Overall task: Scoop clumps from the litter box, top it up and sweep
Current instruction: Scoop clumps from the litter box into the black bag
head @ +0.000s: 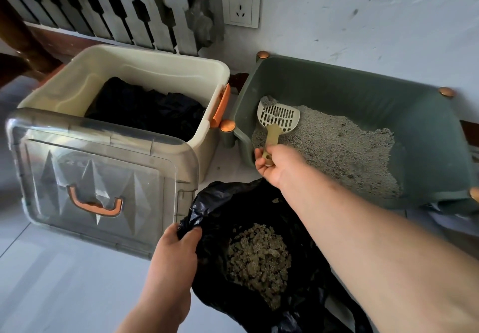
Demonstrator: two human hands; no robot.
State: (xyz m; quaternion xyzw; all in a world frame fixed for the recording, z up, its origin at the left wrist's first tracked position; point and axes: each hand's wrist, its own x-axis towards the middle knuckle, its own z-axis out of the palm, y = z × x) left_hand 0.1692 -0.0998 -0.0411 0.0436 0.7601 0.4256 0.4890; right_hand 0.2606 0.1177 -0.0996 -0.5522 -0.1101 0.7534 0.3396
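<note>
A green litter box (420, 135) stands against the wall at the right, with grey litter (344, 148) piled toward its left and front. My right hand (277, 166) grips the handle of a beige slotted scoop (278, 119), whose head rests on the litter at the box's left corner. A black rubbish bag (305, 262) lies open on the floor below, holding a heap of brownish clumps (259, 257). My left hand (176, 252) pinches the bag's left rim and holds it open.
A cream storage bin (155, 68) with orange latches and dark contents stands left of the litter box. Its clear lid (98, 182) with an orange handle leans against the bin's front. A wall socket (241, 2) is above; grey tiled floor lies at the lower left.
</note>
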